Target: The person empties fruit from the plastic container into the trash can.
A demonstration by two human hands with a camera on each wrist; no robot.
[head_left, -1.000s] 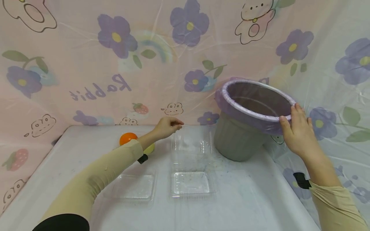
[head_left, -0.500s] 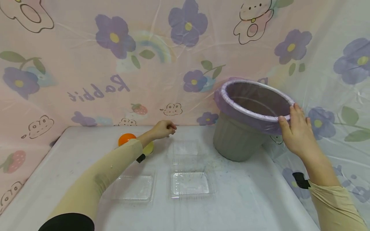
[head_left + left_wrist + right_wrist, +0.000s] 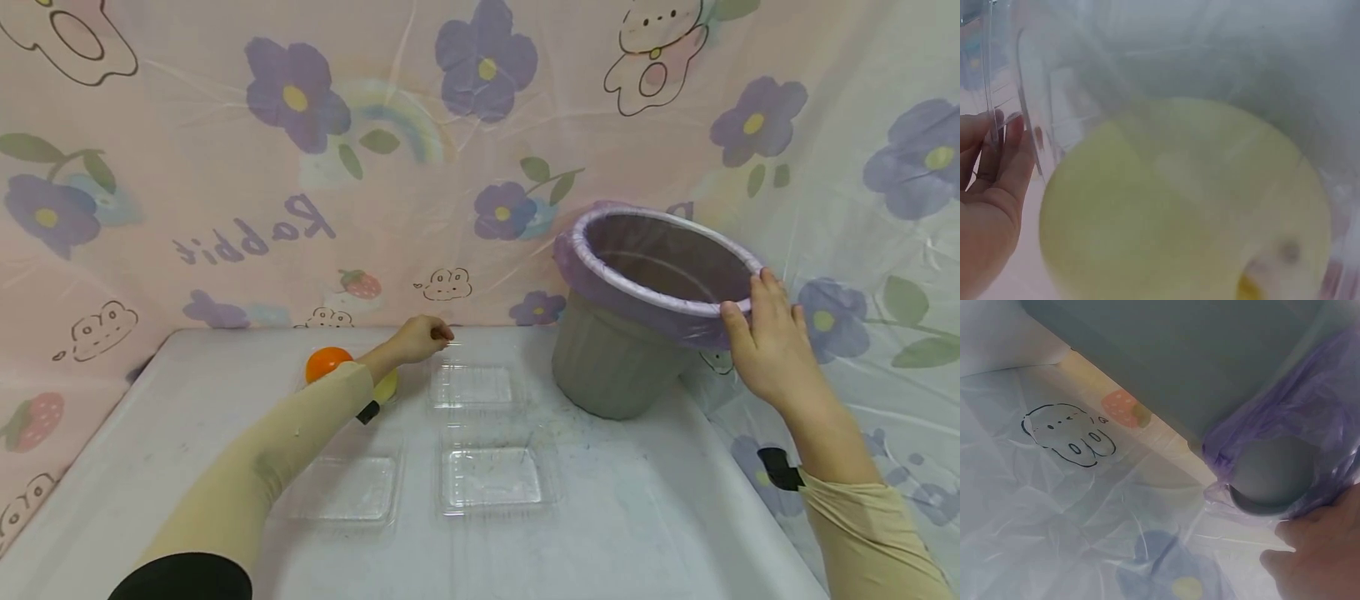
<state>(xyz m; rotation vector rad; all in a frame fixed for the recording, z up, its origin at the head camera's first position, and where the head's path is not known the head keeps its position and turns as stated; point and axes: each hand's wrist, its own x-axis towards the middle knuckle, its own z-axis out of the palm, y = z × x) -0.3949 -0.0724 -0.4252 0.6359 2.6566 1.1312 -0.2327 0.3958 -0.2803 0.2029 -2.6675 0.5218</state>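
the left hand (image 3: 418,340) pinches the edge of a clear container (image 3: 476,386), left of the grey bin (image 3: 618,358) and behind another clear tray (image 3: 495,477). the right hand (image 3: 780,354) touches the bin's purple-lined rim, fingers straight, thumb spread apart. the backdrop (image 3: 150,183) reads "rabbit", mirrored.
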